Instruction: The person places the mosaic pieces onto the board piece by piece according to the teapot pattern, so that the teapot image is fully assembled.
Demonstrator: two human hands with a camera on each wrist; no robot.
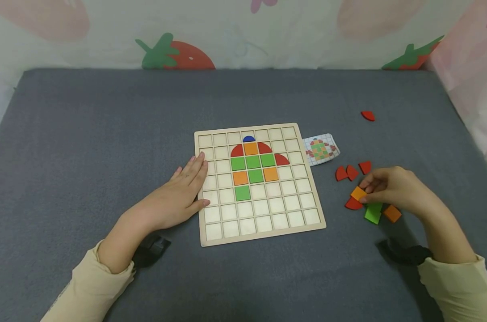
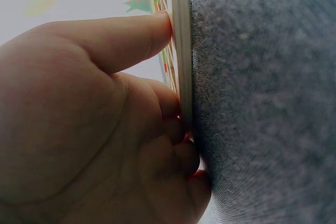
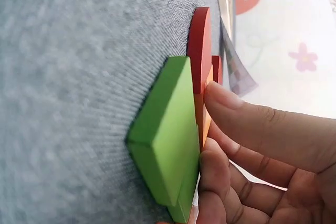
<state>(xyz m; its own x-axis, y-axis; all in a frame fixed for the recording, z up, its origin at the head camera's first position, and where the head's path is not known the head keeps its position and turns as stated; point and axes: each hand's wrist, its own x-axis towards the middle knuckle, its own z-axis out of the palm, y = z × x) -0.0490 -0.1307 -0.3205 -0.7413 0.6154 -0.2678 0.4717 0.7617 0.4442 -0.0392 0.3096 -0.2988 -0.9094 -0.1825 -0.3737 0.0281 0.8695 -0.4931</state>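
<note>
A wooden grid board [image 1: 261, 207] lies on the grey table, with blue, red, orange and green tiles in its upper cells. My left hand [image 1: 175, 197] rests at its left edge, fingers extended and fingertips over the rim; the left wrist view shows the thumb at the board's side [image 2: 182, 51]. To the right of the board, my right hand [image 1: 402, 190] pinches an orange square tile [image 1: 358, 193] between thumb and fingers. Under and beside that tile are a red quarter-round tile [image 1: 353, 204], green tiles [image 1: 373, 214] and another orange square [image 1: 392, 213].
A small pattern card [image 1: 321, 149] sticks out at the board's right side. Several red quarter-round tiles [image 1: 342, 173] lie beyond the right hand, and a lone red tile [image 1: 368, 116] is farther back. A strawberry-print curtain [image 1: 267, 49] hangs behind the table.
</note>
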